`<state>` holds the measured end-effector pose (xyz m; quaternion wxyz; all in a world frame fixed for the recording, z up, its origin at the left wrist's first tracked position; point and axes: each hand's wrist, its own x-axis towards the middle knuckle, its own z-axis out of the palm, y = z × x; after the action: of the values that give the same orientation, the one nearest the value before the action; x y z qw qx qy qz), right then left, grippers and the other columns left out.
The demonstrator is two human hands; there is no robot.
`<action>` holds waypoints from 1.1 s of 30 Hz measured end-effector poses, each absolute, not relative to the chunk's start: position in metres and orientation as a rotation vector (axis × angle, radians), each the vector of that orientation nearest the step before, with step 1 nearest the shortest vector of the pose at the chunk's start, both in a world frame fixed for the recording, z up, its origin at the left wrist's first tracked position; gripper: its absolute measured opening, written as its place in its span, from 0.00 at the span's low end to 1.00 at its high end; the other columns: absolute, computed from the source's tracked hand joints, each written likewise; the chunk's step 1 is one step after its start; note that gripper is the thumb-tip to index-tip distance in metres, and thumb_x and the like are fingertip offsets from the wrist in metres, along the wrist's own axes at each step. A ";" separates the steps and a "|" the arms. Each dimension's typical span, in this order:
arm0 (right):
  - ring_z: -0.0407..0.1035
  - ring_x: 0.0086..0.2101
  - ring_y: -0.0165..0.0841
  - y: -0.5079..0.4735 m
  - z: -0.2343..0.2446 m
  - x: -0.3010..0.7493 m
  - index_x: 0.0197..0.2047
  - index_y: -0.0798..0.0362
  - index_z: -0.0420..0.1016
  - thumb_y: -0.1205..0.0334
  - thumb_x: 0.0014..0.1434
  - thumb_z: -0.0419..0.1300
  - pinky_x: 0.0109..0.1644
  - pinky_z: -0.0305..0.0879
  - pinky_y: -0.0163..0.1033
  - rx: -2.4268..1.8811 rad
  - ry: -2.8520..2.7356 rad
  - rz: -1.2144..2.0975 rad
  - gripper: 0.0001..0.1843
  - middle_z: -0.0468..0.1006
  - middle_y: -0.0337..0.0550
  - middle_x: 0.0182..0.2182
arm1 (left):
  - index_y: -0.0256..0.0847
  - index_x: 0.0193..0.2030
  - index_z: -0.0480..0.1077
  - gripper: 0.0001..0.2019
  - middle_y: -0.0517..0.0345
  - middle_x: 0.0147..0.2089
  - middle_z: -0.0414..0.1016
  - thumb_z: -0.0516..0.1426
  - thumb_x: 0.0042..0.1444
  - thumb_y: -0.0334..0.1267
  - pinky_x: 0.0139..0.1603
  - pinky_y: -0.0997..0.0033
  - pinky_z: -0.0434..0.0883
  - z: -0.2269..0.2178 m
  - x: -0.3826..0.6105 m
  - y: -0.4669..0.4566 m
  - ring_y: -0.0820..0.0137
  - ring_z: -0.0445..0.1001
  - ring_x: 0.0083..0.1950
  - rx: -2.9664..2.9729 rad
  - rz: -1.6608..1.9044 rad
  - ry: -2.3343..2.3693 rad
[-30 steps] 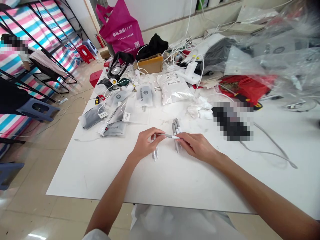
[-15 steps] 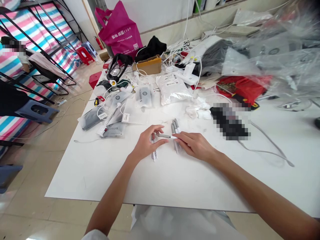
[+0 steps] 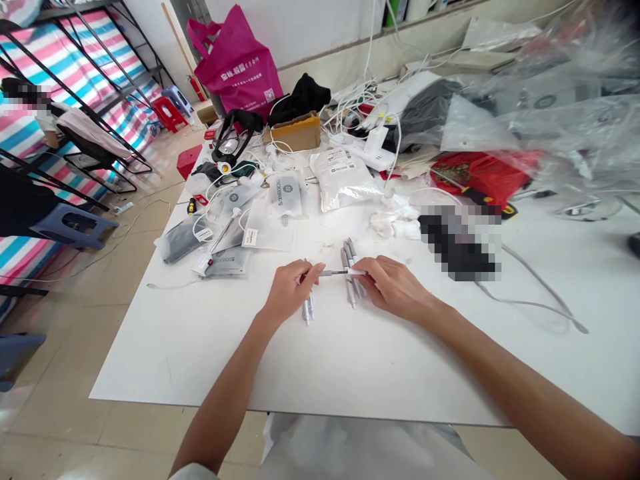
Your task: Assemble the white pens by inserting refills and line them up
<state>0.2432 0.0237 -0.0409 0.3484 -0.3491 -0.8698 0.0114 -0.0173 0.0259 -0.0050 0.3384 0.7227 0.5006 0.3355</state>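
Note:
Between my two hands a pen is held level above the table, drawn apart in the middle. My left hand (image 3: 287, 290) is closed, thumb and fingers pinching the pen's grey front part (image 3: 326, 273). My right hand (image 3: 393, 283) is closed on its white barrel (image 3: 357, 272). A thin dark rod shows between the two parts. Several grey-and-white pens (image 3: 347, 255) lie side by side beneath the right fingertips, partly covered by them. Under my left hand lie a few more pens or pen parts (image 3: 307, 310), whose upper ends are hidden.
Plastic-bagged items (image 3: 225, 260) and cables lie at the left of the white table (image 3: 320, 373). A white parcel (image 3: 345, 180) sits behind the hands. To the right are a blurred-out dark object (image 3: 455, 243) and a grey cable (image 3: 540, 303). A magenta bag (image 3: 240, 63) stands behind.
My left fingers have closed on the pen's grey part, and a gap with a dark rod has opened between it and the white barrel. My right hand has moved slightly right.

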 end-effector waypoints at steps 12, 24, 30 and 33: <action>0.63 0.23 0.27 0.026 -0.035 0.248 0.50 0.51 0.77 0.62 0.76 0.57 0.29 0.54 0.39 -1.075 -2.265 -0.223 0.08 0.80 0.38 0.33 | 0.40 0.35 0.76 0.18 0.60 0.31 0.74 0.59 0.71 0.52 0.38 0.68 0.65 -0.002 -0.021 0.031 0.71 0.67 0.34 1.763 1.055 1.305; 0.65 0.24 0.27 0.027 -0.035 0.249 0.51 0.50 0.78 0.63 0.76 0.57 0.30 0.56 0.38 -1.040 -2.259 -0.219 0.08 0.80 0.39 0.34 | 0.40 0.38 0.78 0.14 0.58 0.35 0.77 0.61 0.70 0.47 0.38 0.69 0.64 -0.001 -0.024 0.032 0.71 0.64 0.34 1.767 1.064 1.261; 0.64 0.24 0.27 0.027 -0.034 0.250 0.51 0.51 0.77 0.63 0.75 0.58 0.30 0.56 0.38 -1.035 -2.260 -0.224 0.07 0.80 0.38 0.33 | 0.40 0.38 0.79 0.14 0.58 0.35 0.78 0.62 0.70 0.48 0.39 0.68 0.65 0.000 -0.025 0.032 0.71 0.65 0.34 1.778 1.059 1.272; 0.64 0.24 0.27 0.027 -0.033 0.250 0.51 0.51 0.77 0.63 0.75 0.59 0.30 0.56 0.38 -1.041 -2.251 -0.243 0.06 0.80 0.37 0.33 | 0.40 0.38 0.79 0.14 0.57 0.35 0.78 0.62 0.69 0.48 0.39 0.68 0.65 0.001 -0.025 0.032 0.71 0.65 0.34 1.788 1.058 1.277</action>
<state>0.2496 0.0274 -0.0331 0.3190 -0.3960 -0.8561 -0.0924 -0.0249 0.0318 0.0007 0.3444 0.6882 0.4916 0.4075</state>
